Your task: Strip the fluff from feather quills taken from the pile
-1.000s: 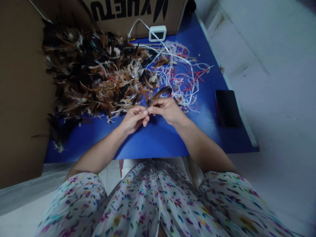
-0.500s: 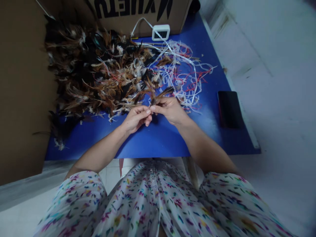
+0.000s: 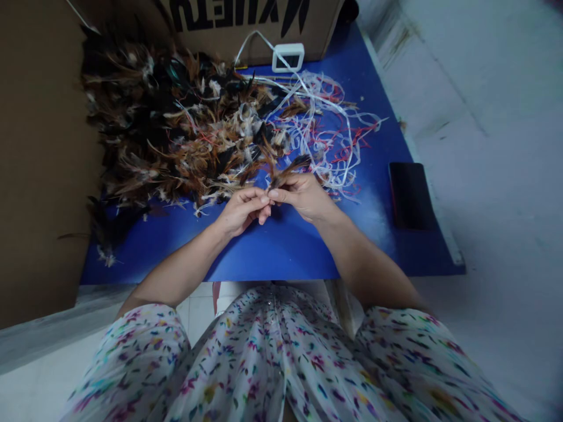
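Observation:
Brown and black feathers (image 3: pixel 288 170) stick up from between my fingers, over the blue table (image 3: pixel 281 252). My right hand (image 3: pixel 303 196) is closed, pinching them near their base between thumb and fingers. Touching its fingertips, my left hand (image 3: pixel 246 211) is closed in a pinch at the same lower end; whether it grips the quills or something finer I cannot make out. Just beyond my hands spreads a large heap of brown, black and whitish feathers (image 3: pixel 176 140). A tangle of white and red strings (image 3: pixel 325 129) lies behind my right hand.
A cardboard box (image 3: pixel 246 41) with black lettering stands at the back, with a small white digital device (image 3: pixel 288 57) before it. A brown cardboard panel (image 3: pixel 39 164) rises at the left. A dark phone (image 3: pixel 411 196) lies near the right edge, beside a pale wall (image 3: pixel 492 176).
Hardly anything differs: both hands keep their pinch in the same place. The whole view has shifted very slightly.

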